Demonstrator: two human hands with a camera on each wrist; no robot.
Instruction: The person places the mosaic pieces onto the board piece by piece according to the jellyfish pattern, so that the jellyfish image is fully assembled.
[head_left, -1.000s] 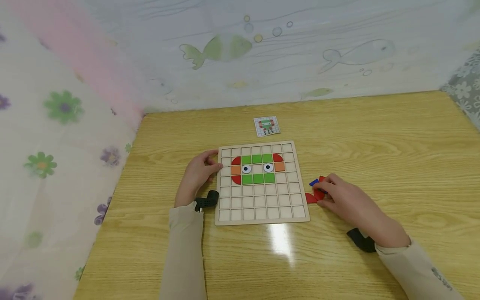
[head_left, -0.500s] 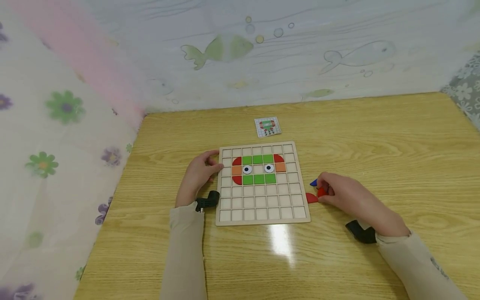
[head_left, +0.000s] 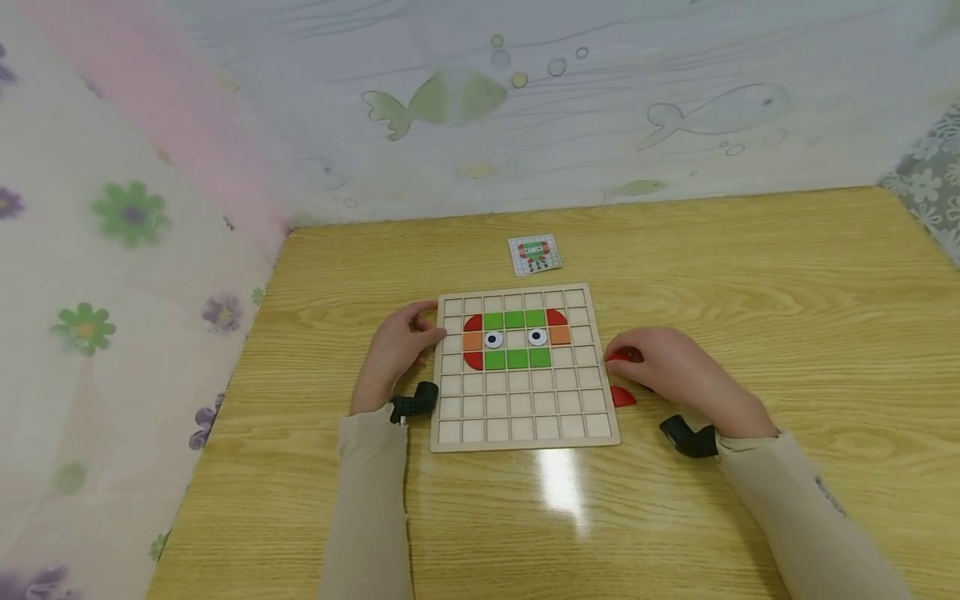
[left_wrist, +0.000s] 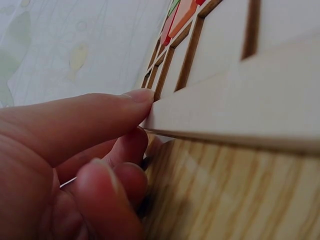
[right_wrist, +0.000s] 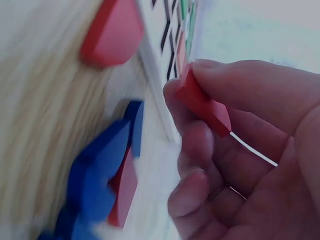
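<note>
Right hand (head_left: 678, 371) pinches a flat red wooden puzzle piece (right_wrist: 202, 102) between thumb and forefinger, fingers curled close round it; the piece is off the table, just beside the right edge of the square pale wooden grid board (head_left: 525, 412). Left hand (head_left: 397, 350) rests at the board's left edge, thumb lying on the rim and the other fingers curled under it (wrist view shows the thumb tip on the frame). In the board: green squares, orange squares, red quarter-rounds and two white eye pieces forming a face in the upper rows. A second red quarter-round piece (head_left: 622, 397) lies on the yellow wood-grain table (head_left: 787, 275) beside the board; blue pieces (right_wrist: 100, 175) lie under the right hand. Small pattern card (head_left: 534, 253) sits beyond the board.
</note>
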